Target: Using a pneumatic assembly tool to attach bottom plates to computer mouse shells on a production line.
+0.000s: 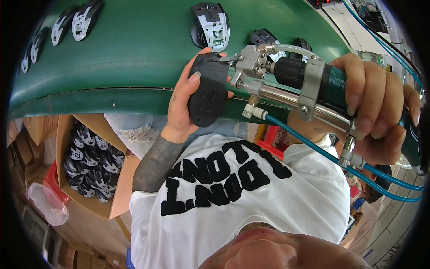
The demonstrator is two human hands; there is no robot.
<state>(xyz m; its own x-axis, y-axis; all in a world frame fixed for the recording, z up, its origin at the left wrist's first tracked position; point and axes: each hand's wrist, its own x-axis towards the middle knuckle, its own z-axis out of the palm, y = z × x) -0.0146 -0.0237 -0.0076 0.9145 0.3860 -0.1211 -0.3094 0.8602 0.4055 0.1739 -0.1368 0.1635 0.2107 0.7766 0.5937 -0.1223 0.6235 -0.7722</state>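
Note:
My left hand (180, 101) is closed around a black computer mouse (208, 96), its dark underside turned up. Wrapped around the green body of a power screwdriver (333, 87), my right hand (378, 96) keeps the tool almost level. The tool's metal nose (253, 62) points left, its tip at the upper end of the mouse; whether the tip touches a screw is too small to tell. Just beyond my left fingers, a grey-and-black mouse without its rear cover (211, 27) lies on the green belt (134, 49).
More partly assembled mice lie on the belt at the far left (85, 20) and behind the tool (264, 38). Blue air hoses (309, 140) run from the tool to the right. Below left, a cardboard box (121, 190) holds many mice, with a plastic bag (47, 204) beside it.

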